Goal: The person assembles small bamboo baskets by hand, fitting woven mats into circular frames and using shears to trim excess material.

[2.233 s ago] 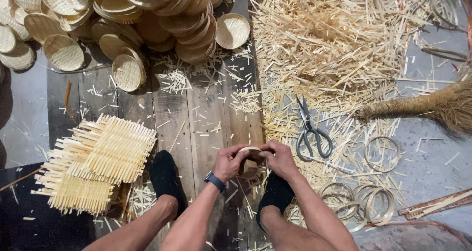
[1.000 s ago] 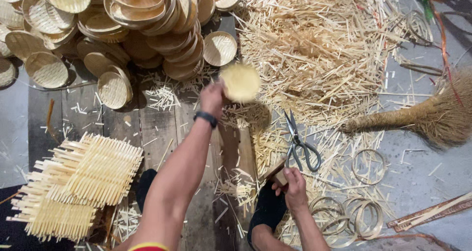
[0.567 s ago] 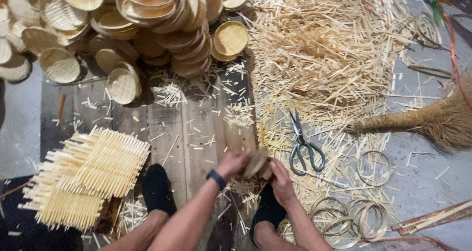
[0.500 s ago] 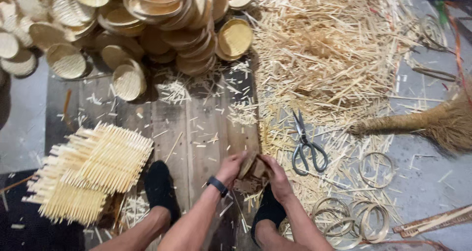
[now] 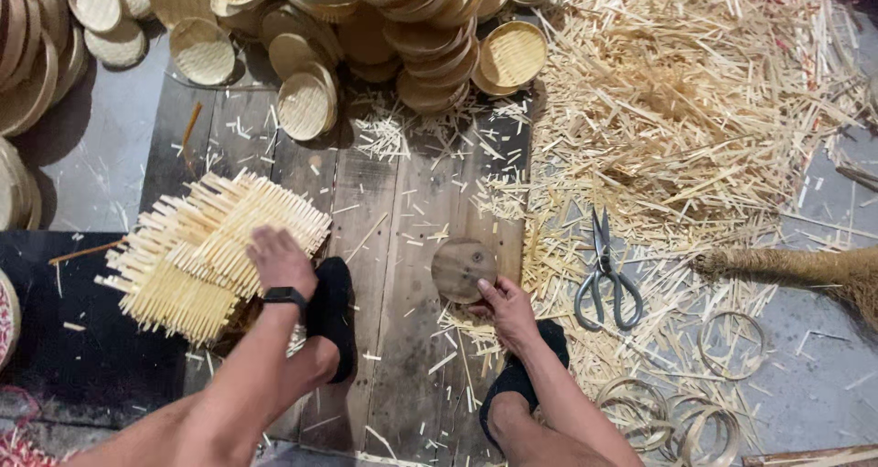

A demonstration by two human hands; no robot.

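My left hand (image 5: 277, 260) rests on a stack of square woven bamboo mats (image 5: 206, 252) at the left, fingers spread over its near corner. My right hand (image 5: 506, 310) holds the edge of a round dark wooden disc (image 5: 463, 268) that lies on the plank floor (image 5: 393, 202) in front of me. Both feet in black socks (image 5: 331, 311) sit on the planks on either side of the disc.
A heap of finished round woven bamboo trays (image 5: 366, 28) lies at the top. A large pile of bamboo offcuts (image 5: 695, 110) covers the right. Scissors (image 5: 604, 279) lie right of the disc, a broom (image 5: 805, 270) farther right, bamboo rings (image 5: 695, 403) at lower right.
My left hand tossed a finished round tray onto the heap, came back to the disc, then moved left onto the mat stack. My right hand stayed on the disc, now flat on the planks.
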